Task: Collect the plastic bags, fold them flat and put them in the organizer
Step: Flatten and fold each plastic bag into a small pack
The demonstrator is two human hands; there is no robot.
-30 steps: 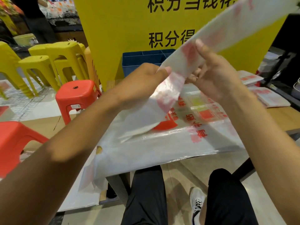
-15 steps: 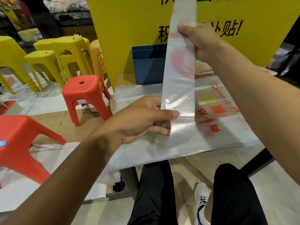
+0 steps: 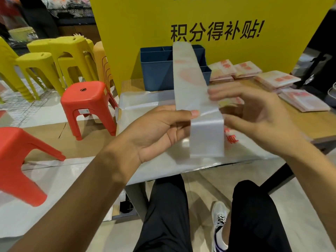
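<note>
Left hand (image 3: pixel 160 131): palm up, thumb laid across the strip, pinching the folded plastic bag against the fingers beneath it.
Right hand (image 3: pixel 258 120): fingers spread and nearly straight, blurred, just right of the strip; thumb by the strip's right edge; it grips nothing, and whether it touches the plastic cannot be told.
Folded plastic bag (image 3: pixel 195 91): a long, narrow, translucent strip with faint red print, held above the table; its far part rises in front of the organizer, its near end bends over at the left thumb and hangs down.
Flat bags (image 3: pixel 145 100): large clear sheets with red print spread over the near part of the table, beneath both hands, reaching past the near edge.
Organizer (image 3: pixel 156 73): blue, with compartments, at the far side of the table, in front of the yellow sign; partly hidden by the strip.
Folded stacks (image 3: pixel 278 80): several squares of folded bags with red print, on the table right of the organizer.
Table (image 3: pixel 309 122): wooden top, bare at the right.
Yellow sign (image 3: pixel 145 24): stands behind the table, black characters on it.
Stools: one red stool (image 3: pixel 87 100) left of the table, another red stool (image 3: pixel 18 160) nearer at the left edge, yellow stools (image 3: pixel 54 55) stacked farther left.
Person's legs (image 3: pixel 167 215): black trousers and a white shoe under the near edge of the table.
</note>
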